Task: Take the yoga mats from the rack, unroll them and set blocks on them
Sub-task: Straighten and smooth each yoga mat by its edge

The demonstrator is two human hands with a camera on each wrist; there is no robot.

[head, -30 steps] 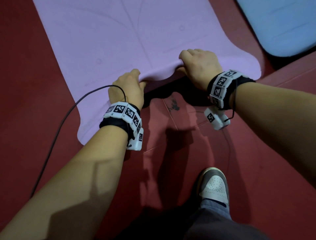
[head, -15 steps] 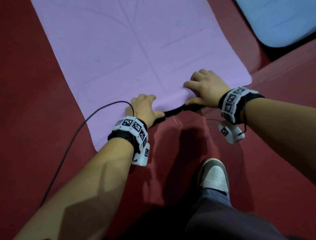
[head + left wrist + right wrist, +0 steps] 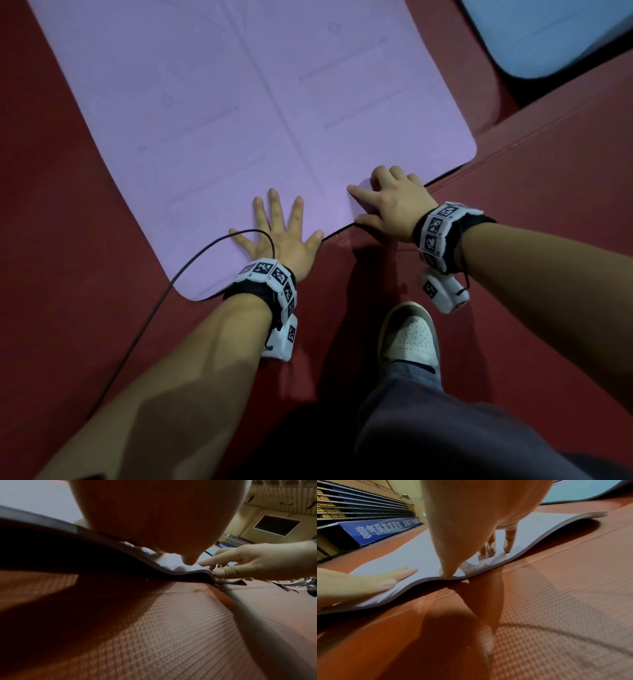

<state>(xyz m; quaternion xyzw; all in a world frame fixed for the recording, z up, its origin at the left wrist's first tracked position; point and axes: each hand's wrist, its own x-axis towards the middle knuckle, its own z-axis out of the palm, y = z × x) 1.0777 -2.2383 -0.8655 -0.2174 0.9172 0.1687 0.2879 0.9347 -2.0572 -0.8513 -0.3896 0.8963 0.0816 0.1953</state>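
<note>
A purple yoga mat (image 3: 257, 102) lies unrolled on the red floor, its near edge (image 3: 423, 579) still wavy and slightly lifted. My left hand (image 3: 277, 229) lies flat on the mat at that edge with its fingers spread. My right hand (image 3: 387, 202) is just to its right, fingers arched. In the right wrist view its fingertips (image 3: 507, 550) and thumb press down on the mat's top by the edge. From the left wrist view, the right hand (image 3: 248, 563) has its index finger on top and its thumb at the rim. No blocks are in view.
A light blue mat (image 3: 548, 31) lies at the far right. A black cable (image 3: 154, 308) runs from my left wrist over the mat's near corner. My shoe (image 3: 409, 335) stands just behind the mat's edge. A blue banner (image 3: 385, 528) and seating line the hall's far side.
Both hands held the mat's near edge lifted a second ago. They have lowered it to the floor; the left hand has opened flat and the right now presses from above.
</note>
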